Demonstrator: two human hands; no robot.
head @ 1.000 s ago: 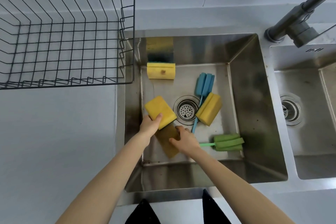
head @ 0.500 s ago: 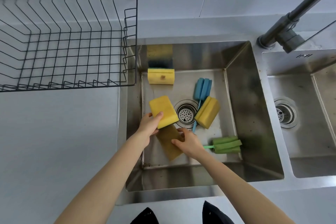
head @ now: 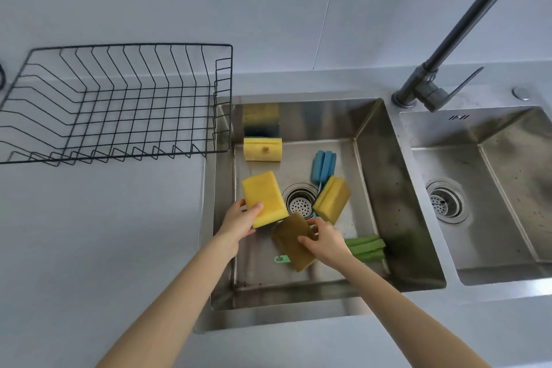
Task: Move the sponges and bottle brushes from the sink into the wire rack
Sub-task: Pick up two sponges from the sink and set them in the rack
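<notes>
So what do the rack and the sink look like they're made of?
Rack: thin metal wire, seemingly coated matte black, an open grid you can see through. Sink: likely stainless steel with a brushed finish; its walls give blurry reflections of the sponges.

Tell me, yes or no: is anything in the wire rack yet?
No. The wire rack holds nothing, and all the sponges and brushes remain over the sink, two sponges in the hands.
</notes>
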